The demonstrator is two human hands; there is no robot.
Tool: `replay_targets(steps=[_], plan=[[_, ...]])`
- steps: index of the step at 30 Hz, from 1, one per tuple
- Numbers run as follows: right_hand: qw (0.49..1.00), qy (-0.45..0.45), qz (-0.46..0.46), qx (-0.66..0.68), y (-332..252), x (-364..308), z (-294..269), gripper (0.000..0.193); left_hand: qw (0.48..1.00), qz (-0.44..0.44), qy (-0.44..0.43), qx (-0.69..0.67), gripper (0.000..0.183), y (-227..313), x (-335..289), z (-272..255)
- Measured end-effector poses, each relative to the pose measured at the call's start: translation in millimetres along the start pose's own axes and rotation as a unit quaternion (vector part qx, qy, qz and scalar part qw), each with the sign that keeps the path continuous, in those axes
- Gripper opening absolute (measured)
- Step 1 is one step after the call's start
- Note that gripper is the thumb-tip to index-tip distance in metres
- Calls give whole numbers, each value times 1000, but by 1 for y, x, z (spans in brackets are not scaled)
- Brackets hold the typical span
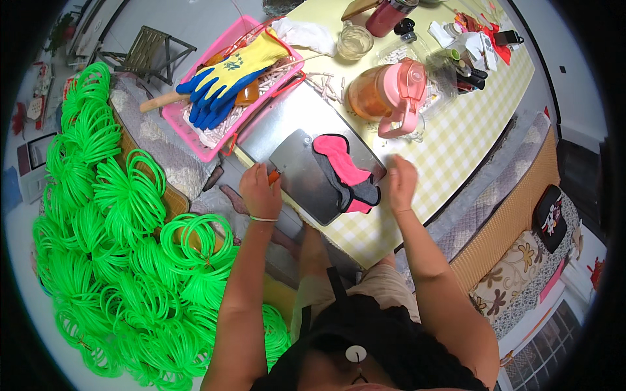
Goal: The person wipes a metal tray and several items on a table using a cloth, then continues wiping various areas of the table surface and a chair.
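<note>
Smooth the pink-and-grey fabric (345,168) gently on the dark board (297,166); left hand (259,189) by an orange handle (274,176), right hand (403,182) beside the metal sheet (287,114), whether either's fingers clamp anything I cannot tell

A rumpled pink and grey cloth (347,171) lies on a dark board (298,177).

The left head-worn fisheye camera is looking steeply downward from close above, facing forward over the desk (462,155).
</note>
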State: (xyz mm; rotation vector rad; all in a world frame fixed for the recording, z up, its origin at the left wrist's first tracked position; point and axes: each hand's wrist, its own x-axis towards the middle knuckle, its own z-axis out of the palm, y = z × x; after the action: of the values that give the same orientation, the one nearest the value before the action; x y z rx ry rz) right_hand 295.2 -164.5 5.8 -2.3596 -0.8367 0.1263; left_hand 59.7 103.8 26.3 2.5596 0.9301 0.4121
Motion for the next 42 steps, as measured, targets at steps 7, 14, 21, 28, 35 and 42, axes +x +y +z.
replay_targets(steps=[7,14,21,28,35,42], plan=[[931,131,262,-219,113,-34,5,51,993,61,-64,-75,61,69,100,49],[925,97,292,-222,101,-30,8,55,986,91,-130,51,78,86,188,103],[922,92,305,-221,107,-28,3,57,925,16,-312,218,96,117,240,112],[923,87,308,-215,106,-24,1,58,900,164,-313,255,87,125,245,105],[925,95,290,-227,110,-27,4,59,933,163,-297,126,32,113,241,120],[924,93,295,-226,111,-27,3,59,962,44,-257,83,20,125,239,125]])
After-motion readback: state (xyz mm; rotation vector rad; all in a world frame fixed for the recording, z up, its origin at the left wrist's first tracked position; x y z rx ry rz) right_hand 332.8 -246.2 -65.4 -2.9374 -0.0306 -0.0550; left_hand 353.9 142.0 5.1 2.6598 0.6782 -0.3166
